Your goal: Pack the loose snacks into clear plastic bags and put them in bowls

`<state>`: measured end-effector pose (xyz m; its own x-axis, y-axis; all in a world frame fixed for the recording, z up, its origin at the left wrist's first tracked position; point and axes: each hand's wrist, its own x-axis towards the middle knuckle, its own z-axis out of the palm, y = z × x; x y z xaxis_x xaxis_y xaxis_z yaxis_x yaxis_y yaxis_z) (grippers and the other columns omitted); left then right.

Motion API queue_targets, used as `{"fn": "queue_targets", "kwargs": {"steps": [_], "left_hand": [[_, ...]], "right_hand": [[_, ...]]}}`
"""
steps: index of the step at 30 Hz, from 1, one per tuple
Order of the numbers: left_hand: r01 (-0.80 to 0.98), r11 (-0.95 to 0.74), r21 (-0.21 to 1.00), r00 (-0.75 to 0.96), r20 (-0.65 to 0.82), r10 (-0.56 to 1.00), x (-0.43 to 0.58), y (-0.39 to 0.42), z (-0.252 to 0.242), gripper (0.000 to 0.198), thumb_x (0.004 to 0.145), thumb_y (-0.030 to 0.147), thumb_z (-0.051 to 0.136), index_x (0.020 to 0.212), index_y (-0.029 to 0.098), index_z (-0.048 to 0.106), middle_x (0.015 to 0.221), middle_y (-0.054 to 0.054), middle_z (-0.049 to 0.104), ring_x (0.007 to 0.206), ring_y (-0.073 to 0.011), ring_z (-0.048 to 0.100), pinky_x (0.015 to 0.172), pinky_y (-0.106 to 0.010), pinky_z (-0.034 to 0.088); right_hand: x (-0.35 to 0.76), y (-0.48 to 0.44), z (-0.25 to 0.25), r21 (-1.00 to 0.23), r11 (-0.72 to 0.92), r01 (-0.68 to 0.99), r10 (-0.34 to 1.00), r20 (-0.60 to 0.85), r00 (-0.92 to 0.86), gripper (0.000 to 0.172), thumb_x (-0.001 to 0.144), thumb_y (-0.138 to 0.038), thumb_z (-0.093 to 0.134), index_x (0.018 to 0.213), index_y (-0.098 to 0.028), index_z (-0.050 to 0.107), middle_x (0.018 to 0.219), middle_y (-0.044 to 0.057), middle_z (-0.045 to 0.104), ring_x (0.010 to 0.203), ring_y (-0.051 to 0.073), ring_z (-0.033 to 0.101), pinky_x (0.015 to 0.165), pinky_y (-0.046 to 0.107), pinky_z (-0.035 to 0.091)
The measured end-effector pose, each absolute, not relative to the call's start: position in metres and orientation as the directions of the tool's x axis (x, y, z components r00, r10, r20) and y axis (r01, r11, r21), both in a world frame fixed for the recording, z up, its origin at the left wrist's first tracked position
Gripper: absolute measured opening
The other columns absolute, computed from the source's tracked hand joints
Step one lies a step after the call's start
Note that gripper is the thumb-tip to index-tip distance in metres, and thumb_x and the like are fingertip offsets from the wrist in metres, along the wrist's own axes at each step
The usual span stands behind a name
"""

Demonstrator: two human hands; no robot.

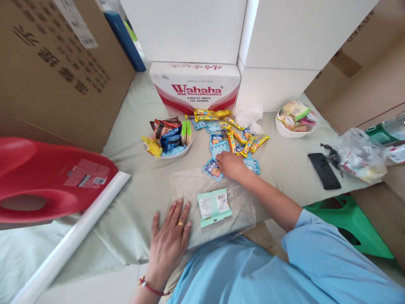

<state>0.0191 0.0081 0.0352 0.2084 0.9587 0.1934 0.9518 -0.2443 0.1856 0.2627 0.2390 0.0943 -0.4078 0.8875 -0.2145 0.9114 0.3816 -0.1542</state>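
My left hand (171,232) lies flat with fingers stretched out, on the cloth at the left edge of a clear plastic bag (186,181). On that bag rests a mint-green snack packet (215,207), printed side up. Farther forward, my right hand (233,165) has its fingers pinched at a small blue snack packet (212,169); the fingertips are partly hidden. Around it lie more light-blue packets (219,147) and several yellow snack sticks (260,143) in a loose pile. Left of the pile, a white bowl (177,153) holds snacks sorted upright by colour.
Behind stands a Wahaha water carton (196,88). At right are a second white bowl of snacks (292,131), a black phone (324,171), a plastic bag (360,156) and a green stool (354,228). A red jug (53,177) and white roll (72,236) occupy the left.
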Motion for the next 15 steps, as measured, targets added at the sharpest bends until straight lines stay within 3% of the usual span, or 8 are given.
{"fn": "queue_targets", "kwargs": {"steps": [4,7,10,15], "left_hand": [[0.948,-0.238,0.21,0.197,0.199,0.96,0.018,0.008,0.035,0.067,0.107,0.03,0.04,0.17,0.032,0.018,0.166,-0.009,0.047,0.151,-0.0275,0.049,0.131,-0.052,0.011],[0.952,-0.217,0.216,0.176,0.193,0.965,0.02,0.01,0.035,0.067,0.107,0.032,0.042,0.17,0.032,0.019,0.166,-0.011,0.046,0.15,-0.0296,0.05,0.13,-0.054,0.013],[0.956,-0.203,0.213,0.164,0.188,0.968,0.023,0.011,0.036,0.068,0.106,0.033,0.044,0.17,0.031,0.021,0.166,-0.012,0.046,0.148,-0.0315,0.051,0.129,-0.057,0.015],[0.958,-0.193,0.214,0.152,0.195,0.969,0.026,0.012,0.037,0.066,0.106,0.034,0.045,0.169,0.03,0.027,0.164,-0.013,0.049,0.147,-0.0325,0.053,0.129,-0.058,0.017]], "right_hand": [[0.255,0.235,0.094,-0.112,0.254,0.961,0.932,-0.236,-0.274,0.042,0.11,-0.046,0.039,0.129,-0.019,0.066,0.12,0.014,0.074,0.106,0.028,0.071,0.08,0.035,0.051],[0.253,0.235,0.096,-0.143,0.255,0.956,0.92,-0.269,-0.285,0.044,0.104,-0.054,0.051,0.127,-0.02,0.067,0.118,0.013,0.076,0.108,0.029,0.072,0.082,0.035,0.051],[0.249,0.24,0.095,-0.254,0.239,0.937,0.9,-0.303,-0.312,0.035,0.098,-0.046,0.063,0.122,-0.022,0.07,0.116,0.011,0.077,0.103,0.026,0.072,0.079,0.031,0.049],[0.249,0.26,0.085,-0.488,0.123,0.864,0.869,-0.368,-0.332,0.012,0.083,-0.028,0.077,0.087,-0.018,0.071,0.084,0.003,0.073,0.077,0.017,0.063,0.066,0.025,0.039]]}}
